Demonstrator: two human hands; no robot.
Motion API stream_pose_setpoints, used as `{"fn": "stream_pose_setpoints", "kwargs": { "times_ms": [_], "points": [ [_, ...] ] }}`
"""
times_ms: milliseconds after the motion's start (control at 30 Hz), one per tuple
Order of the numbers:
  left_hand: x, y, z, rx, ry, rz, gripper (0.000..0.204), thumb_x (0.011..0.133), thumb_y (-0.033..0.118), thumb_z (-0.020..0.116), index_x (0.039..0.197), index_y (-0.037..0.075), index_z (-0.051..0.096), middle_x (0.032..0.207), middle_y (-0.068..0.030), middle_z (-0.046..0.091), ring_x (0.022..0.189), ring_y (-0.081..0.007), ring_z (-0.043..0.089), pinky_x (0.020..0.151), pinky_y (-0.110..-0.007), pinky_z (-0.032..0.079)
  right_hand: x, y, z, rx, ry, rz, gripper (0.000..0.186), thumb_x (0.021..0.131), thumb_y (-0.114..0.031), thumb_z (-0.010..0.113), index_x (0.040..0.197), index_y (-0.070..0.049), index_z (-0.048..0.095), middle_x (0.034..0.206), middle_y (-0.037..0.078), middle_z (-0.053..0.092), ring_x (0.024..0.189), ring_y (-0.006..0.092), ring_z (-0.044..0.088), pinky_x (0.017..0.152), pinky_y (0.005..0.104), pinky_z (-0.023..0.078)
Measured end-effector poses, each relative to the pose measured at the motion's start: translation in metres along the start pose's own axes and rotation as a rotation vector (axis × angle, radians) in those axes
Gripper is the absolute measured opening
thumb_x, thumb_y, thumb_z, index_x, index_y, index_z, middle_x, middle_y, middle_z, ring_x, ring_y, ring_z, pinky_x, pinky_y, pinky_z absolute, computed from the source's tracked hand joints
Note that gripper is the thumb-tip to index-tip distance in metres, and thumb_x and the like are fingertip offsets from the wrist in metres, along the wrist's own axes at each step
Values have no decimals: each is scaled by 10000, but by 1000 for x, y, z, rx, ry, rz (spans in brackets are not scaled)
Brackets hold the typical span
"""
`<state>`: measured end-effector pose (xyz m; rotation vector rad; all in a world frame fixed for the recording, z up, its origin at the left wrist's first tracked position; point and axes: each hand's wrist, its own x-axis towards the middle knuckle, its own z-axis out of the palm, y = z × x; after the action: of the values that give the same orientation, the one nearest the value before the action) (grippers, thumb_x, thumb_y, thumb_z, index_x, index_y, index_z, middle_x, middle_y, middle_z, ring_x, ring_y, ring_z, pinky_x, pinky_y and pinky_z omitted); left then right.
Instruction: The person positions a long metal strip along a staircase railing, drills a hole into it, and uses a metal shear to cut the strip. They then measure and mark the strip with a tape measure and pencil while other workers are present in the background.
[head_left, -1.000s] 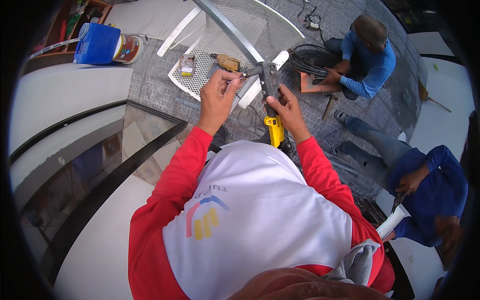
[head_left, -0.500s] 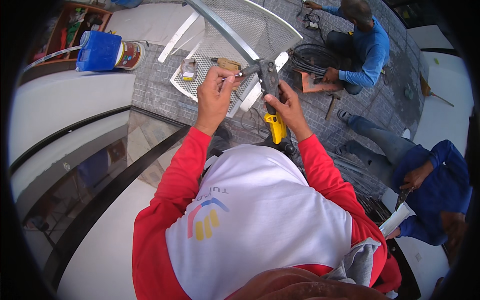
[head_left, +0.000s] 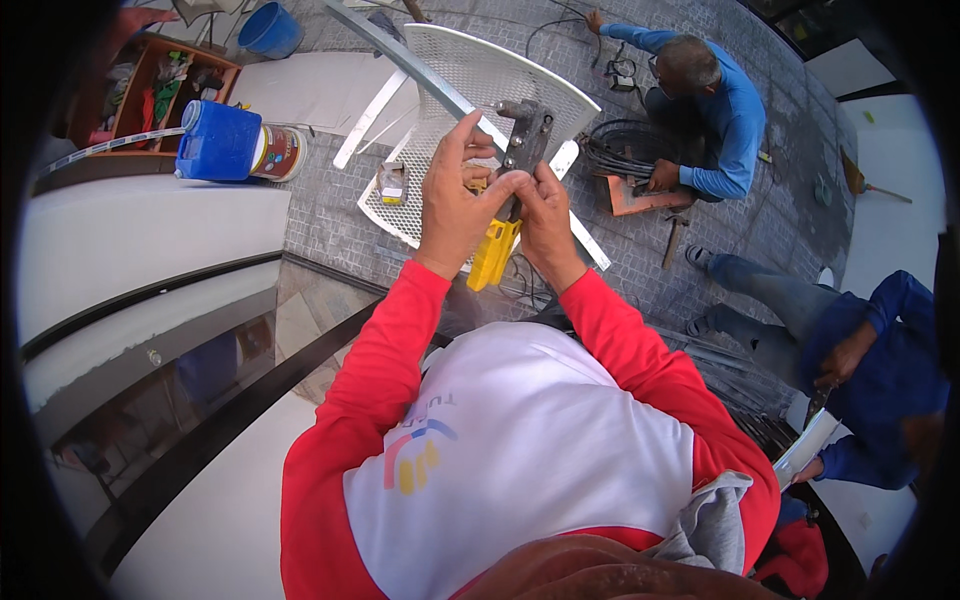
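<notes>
A hand riveter with a dark metal head [head_left: 528, 135] and yellow grips [head_left: 495, 255] is held up in front of me, its head pointing away. My right hand [head_left: 548, 222] is closed around its dark middle from the right. From the left, my left hand [head_left: 452, 200] is closed against the same part, and the two thumbs meet over it. Some left fingers pass behind the tool and are partly hidden. A white mesh chair [head_left: 480, 65] lies below and beyond my hands, with a long metal profile [head_left: 415, 70] across it.
A small box [head_left: 391, 183] rests on the mesh. Left stand a blue jerrycan [head_left: 215, 142], a paint bucket [head_left: 279, 153] and a wooden cabinet [head_left: 150, 90]. A person in light blue [head_left: 735, 125] crouches beside coiled cable [head_left: 610, 145]; a hammer [head_left: 674, 240] lies nearby. Another person [head_left: 870, 370] holds a metal strip.
My left hand has moved from the riveter's nose down to its middle, and no pin shows in its fingers now. The riveter has turned, its yellow grips swinging left.
</notes>
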<state>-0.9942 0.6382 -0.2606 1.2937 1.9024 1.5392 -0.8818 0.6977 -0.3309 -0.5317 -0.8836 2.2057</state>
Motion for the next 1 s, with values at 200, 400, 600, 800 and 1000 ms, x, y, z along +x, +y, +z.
{"fn": "stream_pose_setpoints", "kwargs": {
  "times_ms": [200, 400, 600, 800, 1000],
  "points": [
    [-41, 1, -27, 440, -201, -111, 383, 921, 247, 762, 1142, -23, 604, 936, -161, 630, 837, -308, 638, 746, -417, 501, 23, 15, 5, 195, -49, -88, 371, 1033, -239, 648, 1328, -41, 538, 1163, 64, 660, 957, 136, 663, 854, 304, 557],
    [-50, -18, -63, 339, -318, -248, 370, 942, 263, 718, 1121, -39, 599, 926, -206, 650, 839, -377, 643, 738, -454, 490, 29, -7, -70, -394, -228, 134, 440, 919, -68, 715, 1346, -28, 616, 1152, 25, 678, 912, 99, 616, 850, 278, 510],
    [-92, -67, -23, 134, -323, -474, 346, 979, 300, 698, 1026, -29, 604, 831, -148, 639, 724, -262, 642, 651, -387, 492, -15, 21, -64, -265, -138, 230, 596, 981, -169, 685, 1504, -35, 431, 1338, 124, 613, 1158, 200, 623, 946, 342, 542],
    [-146, -141, 29, -394, -638, -837, 351, 1064, 380, 564, 1027, 34, 609, 781, -27, 580, 639, -84, 561, 586, -253, 513, -57, 29, -103, 45, -73, 495, 696, 1017, -313, 649, 1569, -75, 297, 1418, 190, 561, 1326, 300, 565, 1036, 489, 544],
    [-151, -202, 117, -365, -659, -1052, 594, 1052, 507, 510, 1385, 17, 555, 1037, -83, 633, 900, -203, 636, 772, -341, 536, -31, 70, -182, -206, 411, 593, 370, 1038, -414, 610, 1238, -115, 526, 1050, 109, 732, 877, 212, 731, 766, 350, 584]
  ]
}}
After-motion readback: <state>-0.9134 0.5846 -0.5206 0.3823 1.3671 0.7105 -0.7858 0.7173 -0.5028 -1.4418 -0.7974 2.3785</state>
